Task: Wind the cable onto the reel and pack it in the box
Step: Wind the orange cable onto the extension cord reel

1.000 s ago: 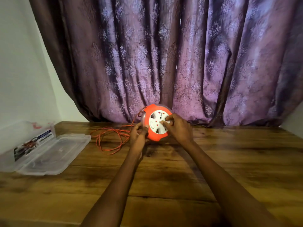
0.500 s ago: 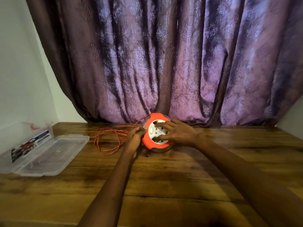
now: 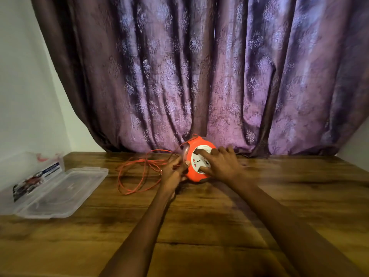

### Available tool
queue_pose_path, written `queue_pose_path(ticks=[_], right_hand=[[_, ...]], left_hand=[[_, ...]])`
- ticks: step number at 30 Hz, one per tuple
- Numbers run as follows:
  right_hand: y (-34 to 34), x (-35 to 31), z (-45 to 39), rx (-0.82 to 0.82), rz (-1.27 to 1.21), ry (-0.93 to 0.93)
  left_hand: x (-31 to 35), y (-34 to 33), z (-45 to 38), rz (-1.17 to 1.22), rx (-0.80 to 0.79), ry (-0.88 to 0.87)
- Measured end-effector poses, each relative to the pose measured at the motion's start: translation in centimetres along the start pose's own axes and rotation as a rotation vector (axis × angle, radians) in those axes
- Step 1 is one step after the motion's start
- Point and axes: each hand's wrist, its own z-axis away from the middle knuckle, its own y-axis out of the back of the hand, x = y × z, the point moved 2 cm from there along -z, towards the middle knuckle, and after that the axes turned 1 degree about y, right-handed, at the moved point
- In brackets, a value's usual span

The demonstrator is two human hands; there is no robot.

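Observation:
An orange cable reel point(image 3: 194, 148) with a white socket face stands tilted on the wooden table, close to the curtain. My right hand point(image 3: 219, 163) grips its face, thumb low and fingers over the white disc. My left hand point(image 3: 173, 170) is at the reel's left edge, closed on the thin orange cable point(image 3: 139, 172). The rest of the cable lies in loose loops on the table left of the reel. A clear plastic box point(image 3: 30, 176) lies open at the far left with its lid point(image 3: 65, 190) folded out flat.
A purple patterned curtain point(image 3: 199, 76) hangs right behind the reel. A white wall point(image 3: 24, 86) closes off the left side. The wooden table point(image 3: 219, 226) stretches toward me under both forearms. A printed label card shows inside the box.
The reel has come down from a raised position toward the table and tilted. My right hand has turned on its face, and the loose cable loops have shifted slightly.

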Motion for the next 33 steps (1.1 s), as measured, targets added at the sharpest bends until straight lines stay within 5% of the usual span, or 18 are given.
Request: queue_pose_path(ticks=[4, 10, 17, 22, 28, 33], right_hand=[[-0.3, -1.9, -0.1, 0.070, -0.292, -0.265], [-1.2, -2.0, 0.1, 0.124, -0.376, -0.295], [-1.3, -2.0, 0.1, 0.179, -0.252, -0.256], [-1.0, -1.9, 0.1, 0.190, -0.143, -0.204], [-1.0, -1.4, 0.4, 0.138, -0.141, -0.200], [-1.4, -0.9, 1.4, 0.191, -0.157, -0.221]], left_hand=[[0.2, 0.2, -0.1, -0.025, 0.070, -0.096], [-0.1, 0.5, -0.2, -0.061, 0.089, -0.060], [2.5, 2.0, 0.2, -0.597, 0.420, -0.472], [3.3, 2.3, 0.4, -0.930, 0.314, -0.598], [4.3, 2.4, 1.3, -0.859, 0.465, -0.604], [5.2, 4.4, 0.8, -0.613, 0.652, -0.405]])
